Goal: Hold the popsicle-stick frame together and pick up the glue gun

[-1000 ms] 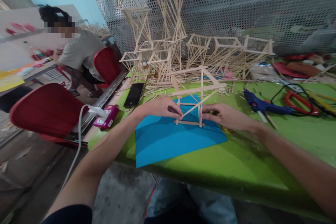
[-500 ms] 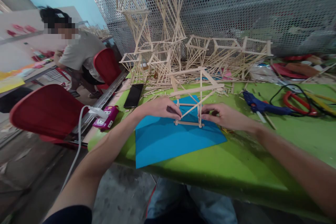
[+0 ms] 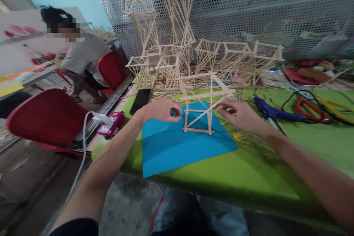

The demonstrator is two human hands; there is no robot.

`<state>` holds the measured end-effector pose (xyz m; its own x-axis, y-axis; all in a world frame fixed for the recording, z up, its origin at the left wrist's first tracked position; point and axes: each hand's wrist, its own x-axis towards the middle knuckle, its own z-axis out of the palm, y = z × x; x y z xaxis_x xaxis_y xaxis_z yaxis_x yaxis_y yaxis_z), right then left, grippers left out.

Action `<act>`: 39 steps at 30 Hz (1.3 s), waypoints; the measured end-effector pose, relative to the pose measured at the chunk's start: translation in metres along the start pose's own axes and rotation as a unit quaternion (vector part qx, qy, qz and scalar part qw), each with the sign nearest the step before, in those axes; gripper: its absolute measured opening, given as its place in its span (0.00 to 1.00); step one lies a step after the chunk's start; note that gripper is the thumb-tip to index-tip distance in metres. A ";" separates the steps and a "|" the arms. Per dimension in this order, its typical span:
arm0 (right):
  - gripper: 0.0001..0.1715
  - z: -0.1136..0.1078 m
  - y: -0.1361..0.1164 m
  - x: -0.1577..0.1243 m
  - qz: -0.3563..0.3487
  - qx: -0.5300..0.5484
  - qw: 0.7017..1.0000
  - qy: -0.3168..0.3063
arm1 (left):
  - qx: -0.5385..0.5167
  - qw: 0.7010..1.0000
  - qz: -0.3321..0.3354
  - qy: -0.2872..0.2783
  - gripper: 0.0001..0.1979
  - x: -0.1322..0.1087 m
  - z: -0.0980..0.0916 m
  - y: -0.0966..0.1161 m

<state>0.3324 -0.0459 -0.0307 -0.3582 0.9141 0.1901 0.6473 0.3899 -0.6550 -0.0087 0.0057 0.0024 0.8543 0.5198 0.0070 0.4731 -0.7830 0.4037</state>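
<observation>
A small frame of wooden sticks (image 3: pixel 203 108) stands by itself on a blue paper sheet (image 3: pixel 177 143) on the green table (image 3: pixel 249 177). My left hand (image 3: pixel 160 110) hovers just left of the frame, thumb and fingers curled into a loose pinch with nothing in them. My right hand (image 3: pixel 239 114) is just right of the frame. Its fingers are curled the same way near the end of the frame's upper cross stick, and I see nothing held in them.
Tall stick towers (image 3: pixel 179 33) and low stick frames (image 3: pixel 240 57) stand along the perforated metal screen. A blue glue gun (image 3: pixel 272 112), red-handled scissors (image 3: pixel 311 108), a black phone (image 3: pixel 140 99) and loose sticks lie around. A power strip (image 3: pixel 110 123) sits at the table's left edge. A seated person (image 3: pixel 83 59) and red chairs (image 3: pixel 49 118) are at left.
Both hands have let go of the stick frame's lower corners and drawn back and slightly up from it. The frame stays standing on the blue sheet.
</observation>
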 end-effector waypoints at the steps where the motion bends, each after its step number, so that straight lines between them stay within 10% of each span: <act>1: 0.28 0.001 -0.001 0.001 0.002 -0.015 1.000 -0.015 | -0.010 1.000 -0.001 -0.017 0.15 0.000 -0.001 0.001; 10: 0.27 0.007 -0.008 0.007 0.010 -0.089 0.996 -0.030 | 0.124 0.990 -0.039 -0.046 0.35 0.010 0.022 0.012; 39: 0.23 0.008 0.009 0.005 0.018 -0.067 0.996 -0.062 | 0.150 0.984 -0.095 0.013 0.28 0.010 0.020 -0.008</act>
<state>0.3313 -0.0387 -0.0412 -0.4088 0.9098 0.0715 0.7423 0.3771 -0.5538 0.0004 0.0107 -0.0191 0.7408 0.6715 -0.0176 0.6689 -0.7350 0.1115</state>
